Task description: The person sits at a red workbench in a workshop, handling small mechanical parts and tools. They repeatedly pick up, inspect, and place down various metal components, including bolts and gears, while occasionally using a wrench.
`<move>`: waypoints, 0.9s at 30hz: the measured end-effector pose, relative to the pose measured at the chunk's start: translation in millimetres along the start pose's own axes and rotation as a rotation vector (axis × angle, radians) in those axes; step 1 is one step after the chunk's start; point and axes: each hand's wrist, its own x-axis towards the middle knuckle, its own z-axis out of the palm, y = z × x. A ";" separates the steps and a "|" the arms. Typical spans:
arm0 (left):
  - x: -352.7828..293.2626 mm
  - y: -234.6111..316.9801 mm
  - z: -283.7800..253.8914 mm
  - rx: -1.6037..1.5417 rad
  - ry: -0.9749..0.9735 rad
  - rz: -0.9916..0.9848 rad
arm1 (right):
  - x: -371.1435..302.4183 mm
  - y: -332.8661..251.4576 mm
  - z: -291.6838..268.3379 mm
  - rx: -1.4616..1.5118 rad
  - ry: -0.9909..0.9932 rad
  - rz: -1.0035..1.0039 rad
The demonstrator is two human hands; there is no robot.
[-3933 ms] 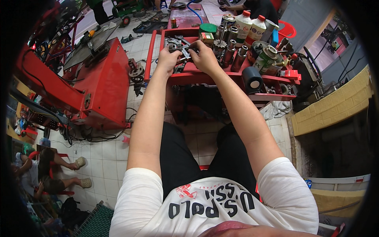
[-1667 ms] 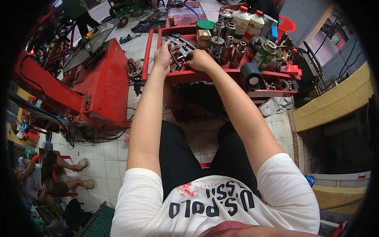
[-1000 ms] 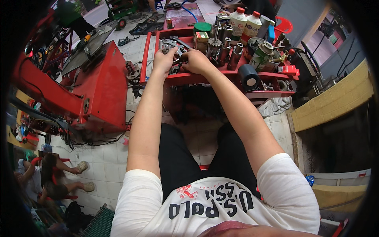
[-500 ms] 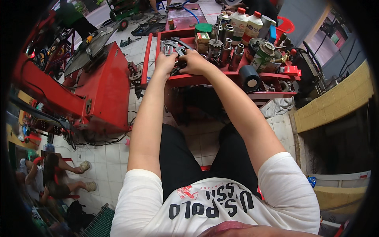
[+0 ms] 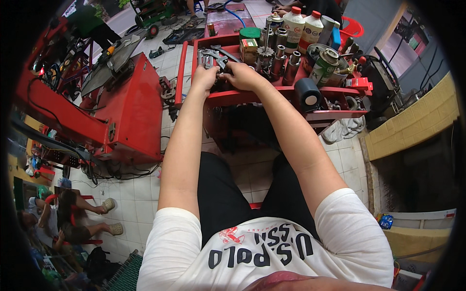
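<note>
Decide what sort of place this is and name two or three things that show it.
Most likely a repair workshop, perhaps for vehicles. Metal tools lie in a red tray, red-capped bottles stand near them, and a big red machine stands on the tiled floor.

Both my arms stretch out ahead of me, bare below the elbows. My left arm (image 5: 183, 145) runs nearly straight, its wrist (image 5: 196, 92) roughly in line. My right arm (image 5: 297, 140) slants inward, the elbow a little bent. Out in front, my left hand (image 5: 206, 77) and right hand (image 5: 241, 76) sit just beside each other, thumb sides facing, fingers curled. The right shows its back upward. My fingertips are mostly hidden, so their grip can't be made out.
</note>
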 end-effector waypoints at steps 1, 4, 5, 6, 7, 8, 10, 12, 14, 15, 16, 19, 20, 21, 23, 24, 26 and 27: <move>1.2 -1.0 -0.3 -0.012 -0.016 0.000 | -0.5 -1.7 -2.9 0.011 0.012 0.021; 6.6 -6.7 -1.4 -0.012 -0.003 0.016 | -2.0 -9.6 -11.5 0.054 0.091 0.072; 9.3 -10.1 -2.3 0.011 0.045 0.034 | -3.4 -14.8 -13.4 0.077 0.146 0.078; 11.7 -13.7 -3.6 0.035 0.093 0.050 | -4.5 -20.3 -14.9 0.100 0.201 0.084; 14.5 -16.8 -3.7 0.100 0.120 0.076 | -4.8 -22.1 -16.6 0.094 0.235 0.109; 16.7 -19.8 -4.8 0.165 0.148 0.102 | -5.0 -24.1 -18.3 0.089 0.270 0.134; 18.8 -21.5 -7.5 0.252 0.163 0.102 | -5.2 -26.3 -20.9 0.103 0.326 0.170; 16.9 -19.8 -10.8 0.296 0.138 0.052 | -4.1 -28.0 -20.9 0.101 0.336 0.210; 2.7 -5.4 1.2 0.333 0.129 0.031 | -6.7 -18.9 -21.4 0.088 0.357 0.239; -6.7 4.1 9.5 0.351 0.123 0.021 | -7.3 -11.9 -21.1 0.081 0.371 0.241; -11.5 8.5 8.8 0.464 0.144 0.059 | -4.8 -12.8 -19.8 0.082 0.380 0.231; -26.1 24.2 11.3 0.766 0.208 0.134 | -2.0 -14.8 -16.9 0.134 0.414 0.245; -32.2 30.5 16.5 0.838 0.224 0.131 | -2.0 -11.6 -16.3 0.151 0.415 0.241; -38.1 37.1 21.2 0.911 0.240 0.129 | -1.1 -8.0 -16.5 0.168 0.416 0.238; -47.7 44.8 26.1 0.966 0.243 0.113 | -0.4 -5.5 -15.8 0.195 0.420 0.239; -53.7 47.6 29.0 0.990 0.255 0.121 | -0.5 -4.1 -15.2 0.204 0.423 0.244; -63.0 54.6 33.8 1.034 0.275 0.131 | 0.3 -2.8 -15.1 0.230 0.428 0.251; -66.9 58.2 36.6 1.051 0.282 0.132 | 0.4 -1.8 -15.3 0.246 0.430 0.257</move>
